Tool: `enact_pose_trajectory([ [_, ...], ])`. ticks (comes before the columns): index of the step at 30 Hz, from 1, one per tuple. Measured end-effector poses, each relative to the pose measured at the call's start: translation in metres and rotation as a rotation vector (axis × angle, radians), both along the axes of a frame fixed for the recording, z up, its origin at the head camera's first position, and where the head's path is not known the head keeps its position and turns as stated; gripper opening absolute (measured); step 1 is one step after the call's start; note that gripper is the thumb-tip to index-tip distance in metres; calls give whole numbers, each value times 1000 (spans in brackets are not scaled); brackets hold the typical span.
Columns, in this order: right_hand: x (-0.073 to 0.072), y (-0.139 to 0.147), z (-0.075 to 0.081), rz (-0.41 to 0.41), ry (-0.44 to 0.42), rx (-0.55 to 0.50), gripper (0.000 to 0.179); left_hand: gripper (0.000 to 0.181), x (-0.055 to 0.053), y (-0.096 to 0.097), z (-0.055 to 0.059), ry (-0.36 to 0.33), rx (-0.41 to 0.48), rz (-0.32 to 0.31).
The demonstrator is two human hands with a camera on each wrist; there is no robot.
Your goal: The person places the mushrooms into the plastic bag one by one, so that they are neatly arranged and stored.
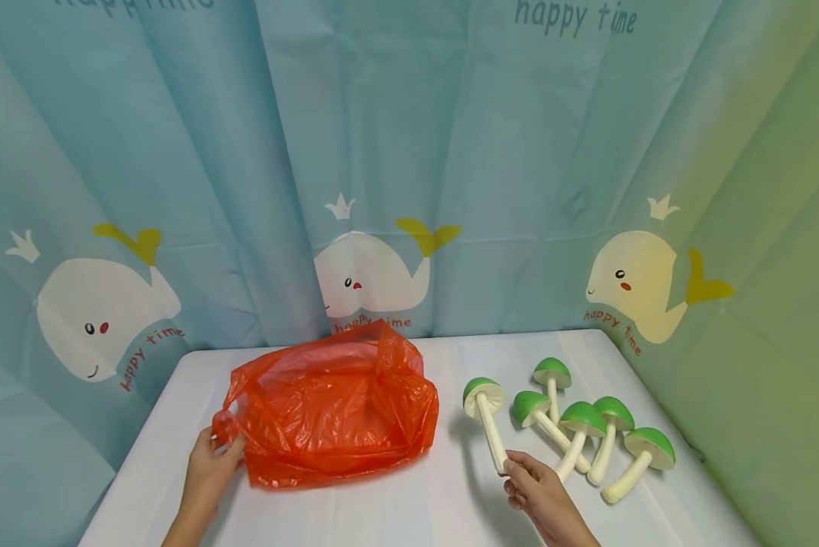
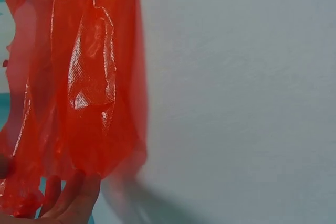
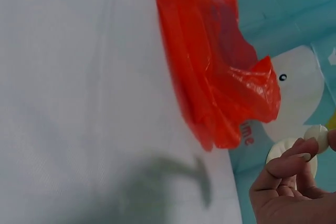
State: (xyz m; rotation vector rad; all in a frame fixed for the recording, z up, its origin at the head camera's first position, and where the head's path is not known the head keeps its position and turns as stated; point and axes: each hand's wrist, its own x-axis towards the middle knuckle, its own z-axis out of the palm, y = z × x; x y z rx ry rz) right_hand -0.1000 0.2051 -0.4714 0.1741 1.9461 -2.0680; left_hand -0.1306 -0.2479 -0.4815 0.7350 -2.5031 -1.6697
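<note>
A red plastic bag (image 1: 334,410) lies on the left half of the white table, its mouth spread toward the near side. My left hand (image 1: 211,463) grips the bag's left end by its handle part, fingers and thumb curled on the film. In the left wrist view the bag (image 2: 94,77) hangs beside those fingers (image 2: 79,198). My right hand (image 1: 542,494) pinches the stem end of a green-capped toy mushroom (image 1: 493,437), held above the table with its cap pointing away. In the right wrist view the stem end (image 3: 316,138) shows between thumb and fingers.
Several more green-capped mushrooms (image 1: 583,419) lie in a loose group at the right of the table (image 1: 355,516). Behind the table hangs a blue curtain (image 1: 519,190) with whale prints; its right side looks greenish.
</note>
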Motion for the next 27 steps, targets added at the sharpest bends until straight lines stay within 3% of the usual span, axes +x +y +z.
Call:
enact_pose_trajectory([
  [5, 1, -15, 7, 37, 29, -3, 40, 62, 5, 2, -2, 4, -25, -77],
  [10, 3, -29, 11, 77, 92, 1, 33, 59, 11, 7, 0, 30, -46, -107],
  [17, 1, -49, 20, 212, 208, -65, 33, 56, 15, 17, -2, 16, -37, -116],
  [22, -2, -68, 21, 274, 244, -91, 32, 60, 17, 24, -4, -11, -30, -128],
  [27, -6, -87, 20, 287, 226, -97, 31, 77, 14, 25, -3, -17, -61, -63],
])
